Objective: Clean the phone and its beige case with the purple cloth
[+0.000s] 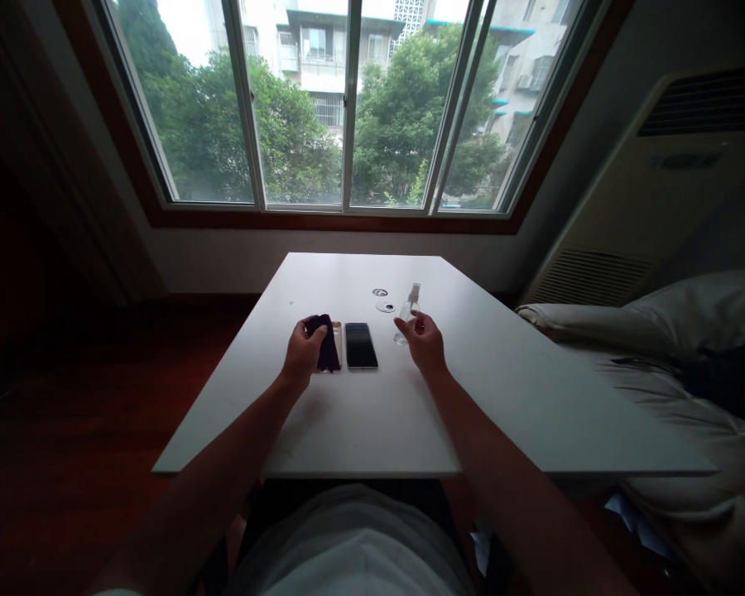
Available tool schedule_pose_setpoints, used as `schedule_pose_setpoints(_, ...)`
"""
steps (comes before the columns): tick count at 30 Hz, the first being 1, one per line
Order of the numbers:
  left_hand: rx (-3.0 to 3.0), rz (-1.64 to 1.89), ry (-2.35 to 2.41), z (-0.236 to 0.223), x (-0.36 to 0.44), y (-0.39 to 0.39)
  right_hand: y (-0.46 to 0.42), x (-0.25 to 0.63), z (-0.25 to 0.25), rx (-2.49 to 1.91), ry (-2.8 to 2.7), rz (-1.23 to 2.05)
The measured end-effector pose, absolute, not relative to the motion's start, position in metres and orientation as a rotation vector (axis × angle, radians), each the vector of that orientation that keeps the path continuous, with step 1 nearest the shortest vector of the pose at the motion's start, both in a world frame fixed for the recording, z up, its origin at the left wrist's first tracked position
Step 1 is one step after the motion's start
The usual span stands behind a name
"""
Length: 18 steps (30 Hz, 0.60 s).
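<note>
A white table (372, 414) stands below a window. My left hand (302, 354) grips a dark cloth (326, 343) that hangs over a second phone, of which only a pale edge (340, 348) shows. A black phone (361, 344) lies flat, screen up, between my hands. My right hand (422, 339) is curled round the base of a small clear spray bottle (408, 311) that stands upright on the table.
Two small round items, a dark one (380, 292) and a pale one (385, 307), lie behind the phone. A bed with a pillow (689, 314) sits to the right, with an air-conditioning unit (676, 182) behind it. Dark wooden floor (68, 430) lies to the left.
</note>
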<state>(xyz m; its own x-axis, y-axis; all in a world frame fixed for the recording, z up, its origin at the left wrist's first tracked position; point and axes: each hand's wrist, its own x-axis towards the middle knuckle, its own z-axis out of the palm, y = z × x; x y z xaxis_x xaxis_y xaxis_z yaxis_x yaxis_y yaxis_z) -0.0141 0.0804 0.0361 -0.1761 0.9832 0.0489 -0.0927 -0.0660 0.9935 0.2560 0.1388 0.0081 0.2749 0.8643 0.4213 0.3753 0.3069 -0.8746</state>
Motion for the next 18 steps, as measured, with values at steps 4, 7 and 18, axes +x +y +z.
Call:
schedule_pose_setpoints(4, 1.197, 1.504, 1.290, 0.037, -0.017, 0.078, 0.117, 0.223, 0.014, -1.150, -1.485, 0.612)
schedule_pose_setpoints(7, 1.275, 1.523, 1.310, 0.038, -0.017, 0.079, 0.110, 0.210, 0.012, -1.081, -1.588, 0.625)
schedule_pose_setpoints(18, 1.565, 1.468, 1.127, 0.042, -0.012, 0.078, 0.094, 0.204, 0.018, -0.936, -1.958, 0.507)
